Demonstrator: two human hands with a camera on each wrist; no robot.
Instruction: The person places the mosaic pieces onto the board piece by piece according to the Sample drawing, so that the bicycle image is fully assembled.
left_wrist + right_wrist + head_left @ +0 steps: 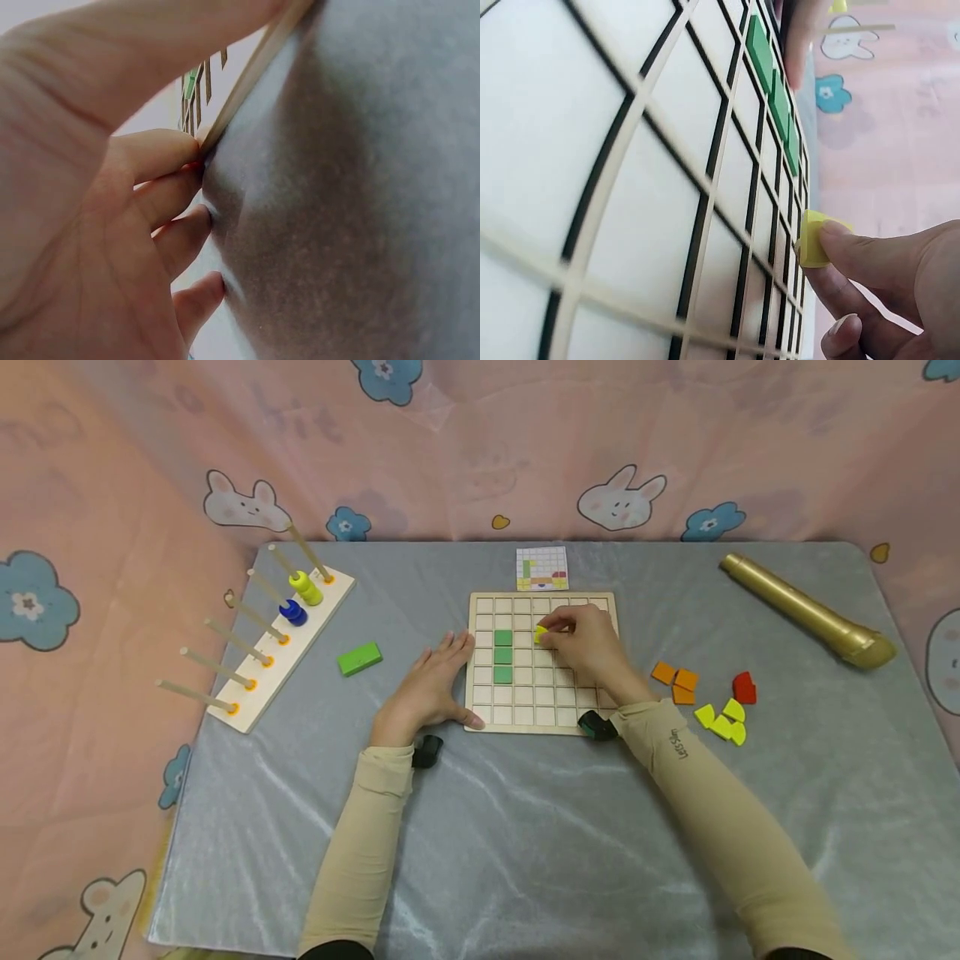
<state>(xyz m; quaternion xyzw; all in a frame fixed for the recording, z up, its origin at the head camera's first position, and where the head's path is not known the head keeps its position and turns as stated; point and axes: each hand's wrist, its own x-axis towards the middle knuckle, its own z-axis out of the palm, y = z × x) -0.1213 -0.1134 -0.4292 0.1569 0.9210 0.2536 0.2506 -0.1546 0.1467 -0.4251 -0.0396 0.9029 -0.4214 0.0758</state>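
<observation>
A wooden grid board (532, 695) lies mid-table with three green squares (503, 656) in one column of its cells. My right hand (591, 643) is over the board's upper part, thumb and fingers pinching a small yellow tile (814, 241) with a curved edge. In the right wrist view the tile is close to the grid; whether it touches is unclear. At the board's left side, my left hand (427, 689) rests with fingers extended along the edge and thumb at the lower corner. Behind the board lies a small printed pattern card (542, 567).
Right of the board are orange tiles (684, 678), red pieces (744, 687) and several yellow tiles (722, 727). A gold tube-like object (802, 607) lies farther right. On the left are a green block (359, 659) and a peg stand (298, 639) with yellow and blue beads.
</observation>
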